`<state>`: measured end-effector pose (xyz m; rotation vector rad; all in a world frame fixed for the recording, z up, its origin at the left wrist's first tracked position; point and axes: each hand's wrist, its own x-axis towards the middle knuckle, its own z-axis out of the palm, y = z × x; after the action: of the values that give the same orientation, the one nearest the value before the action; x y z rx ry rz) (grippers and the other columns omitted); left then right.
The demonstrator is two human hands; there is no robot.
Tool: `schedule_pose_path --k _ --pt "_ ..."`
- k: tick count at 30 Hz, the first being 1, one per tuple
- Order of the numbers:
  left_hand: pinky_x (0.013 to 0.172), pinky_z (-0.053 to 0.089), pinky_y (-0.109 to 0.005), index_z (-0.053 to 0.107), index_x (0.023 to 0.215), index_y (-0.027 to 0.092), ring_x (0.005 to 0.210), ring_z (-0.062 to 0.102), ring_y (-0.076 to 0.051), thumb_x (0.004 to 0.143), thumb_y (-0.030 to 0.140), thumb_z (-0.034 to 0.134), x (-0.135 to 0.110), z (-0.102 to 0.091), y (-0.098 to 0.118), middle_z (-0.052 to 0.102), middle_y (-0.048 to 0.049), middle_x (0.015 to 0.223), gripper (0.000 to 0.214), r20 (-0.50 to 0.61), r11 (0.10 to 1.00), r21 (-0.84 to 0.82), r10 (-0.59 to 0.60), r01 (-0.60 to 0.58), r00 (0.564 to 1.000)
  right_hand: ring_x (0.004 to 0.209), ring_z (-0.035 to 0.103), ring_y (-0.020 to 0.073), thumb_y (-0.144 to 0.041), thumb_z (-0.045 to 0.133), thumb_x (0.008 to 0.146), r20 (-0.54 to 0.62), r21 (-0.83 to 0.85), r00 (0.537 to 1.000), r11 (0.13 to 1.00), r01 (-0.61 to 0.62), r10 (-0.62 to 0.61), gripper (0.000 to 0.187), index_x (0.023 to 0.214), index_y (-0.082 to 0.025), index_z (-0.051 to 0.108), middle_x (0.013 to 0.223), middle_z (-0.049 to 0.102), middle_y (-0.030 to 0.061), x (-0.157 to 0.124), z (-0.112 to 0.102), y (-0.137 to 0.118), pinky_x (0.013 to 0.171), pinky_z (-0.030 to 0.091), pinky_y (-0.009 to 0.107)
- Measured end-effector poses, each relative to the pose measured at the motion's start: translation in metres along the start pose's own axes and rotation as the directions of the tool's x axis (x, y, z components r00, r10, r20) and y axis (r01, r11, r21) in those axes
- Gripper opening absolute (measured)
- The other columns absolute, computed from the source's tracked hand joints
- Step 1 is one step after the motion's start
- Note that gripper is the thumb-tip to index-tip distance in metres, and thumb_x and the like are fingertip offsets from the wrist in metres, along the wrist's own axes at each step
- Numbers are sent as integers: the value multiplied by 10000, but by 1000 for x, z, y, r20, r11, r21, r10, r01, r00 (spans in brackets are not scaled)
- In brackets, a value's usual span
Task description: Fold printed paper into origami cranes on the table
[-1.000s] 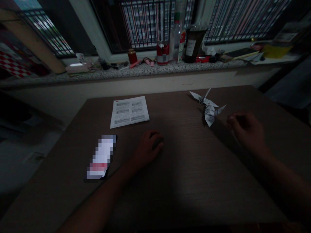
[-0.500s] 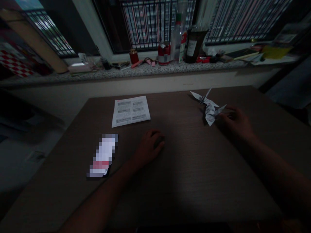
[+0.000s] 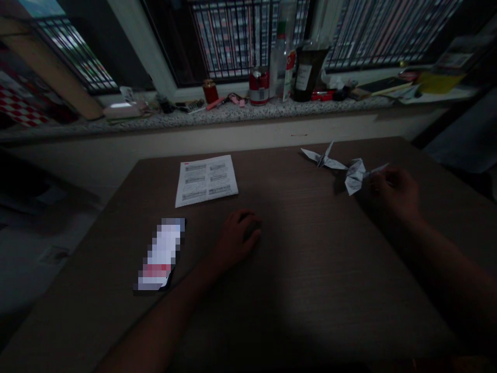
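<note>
My right hand (image 3: 394, 189) pinches one pointed end of a folded paper crane (image 3: 355, 176) at the right of the table. This crane is printed white paper, held with its body low over the wood; whether it touches the table I cannot tell. Just left of it a second paper crane (image 3: 322, 159) stands on the table, its points spread outward. My left hand (image 3: 238, 233) rests on the table near the middle, fingers loosely curved and apart from the thumb, with nothing in it.
A printed sheet (image 3: 207, 180) lies at the back left of the brown table (image 3: 310, 269). In front of it is a phone (image 3: 161, 254) with a blurred, lit screen. Behind the table, a granite sill (image 3: 233, 115) bears a red can (image 3: 259, 87), bottles and clutter.
My right hand has shifted right with its crane, which has turned and drawn away from the second crane. My left hand stays in place. The view has moved slightly.
</note>
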<state>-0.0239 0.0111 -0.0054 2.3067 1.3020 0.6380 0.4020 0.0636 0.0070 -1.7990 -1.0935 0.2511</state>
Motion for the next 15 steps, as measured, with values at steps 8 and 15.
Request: schedule_pose_path --k 8,15 --pt "1110 458 -505 668 1206 244 1285 540 -292 968 284 613 1 -1 1 575 -88 1345 247 9 1000 -1 -16 16 1000 773 614 200 -267 660 851 -64 29 997 999 -35 37 112 895 -223 567 890 666 77 13 4 10 747 479 358" --pt "1119 454 -506 660 1223 250 1293 532 -289 971 274 616 0 2 -3 566 -85 1357 257 -10 1000 14 1 0 1000 811 632 189 -196 669 840 -61 40 997 998 -52 54 101 915 -186 602 901 675 62 17 10 20 763 481 329"
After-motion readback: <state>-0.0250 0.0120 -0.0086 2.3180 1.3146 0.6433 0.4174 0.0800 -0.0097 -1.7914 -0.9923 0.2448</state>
